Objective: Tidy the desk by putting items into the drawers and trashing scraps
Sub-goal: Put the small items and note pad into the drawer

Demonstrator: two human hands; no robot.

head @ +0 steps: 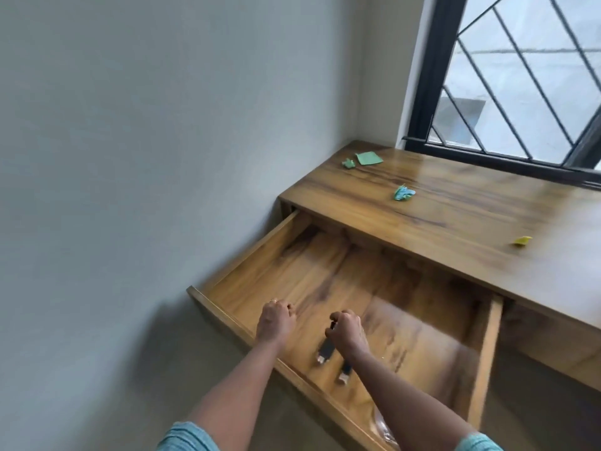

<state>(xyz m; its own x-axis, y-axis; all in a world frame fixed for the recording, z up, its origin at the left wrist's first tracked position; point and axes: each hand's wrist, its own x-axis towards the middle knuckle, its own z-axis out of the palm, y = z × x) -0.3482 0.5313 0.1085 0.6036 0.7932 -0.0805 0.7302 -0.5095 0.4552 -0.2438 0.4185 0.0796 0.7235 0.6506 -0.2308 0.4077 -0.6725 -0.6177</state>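
Grey wall (162, 125) corner, barred window (520, 76) on the right, wooden desk (455, 216) beneath it. The top drawer (247, 255) is pulled well out and both hands are over its front half.

Left hand (275, 320): fingers curled in, nothing visible in it, hovering over the drawer floor. Right hand (348, 333): fingers curled, and it looks to pinch the upper end of a dark stick (326, 349) with a metallic tip. Motion blur makes the contact hard to confirm. A second stick (345, 372) of the same look lies just beside it, partly under the right wrist, near the drawer's front edge.

The step in hand is probably setting these down in the drawer. To do it well:
- lower the held stick flat next to the other one, parallel, then let go
- keep both away from the front edge so they don't roll or jam on closing
- clear both hands out before pushing, and push from the drawer front, square, not from one corner

Left on the desk: a green square note (369, 158) and a small green scrap (348, 163) near the back corner, a teal crumpled scrap (404, 193) mid-desk, and a yellow scrap (522, 240) off to the right. All sit well apart from the hands. The crumpled ones look like trash, but the flat note could be either.
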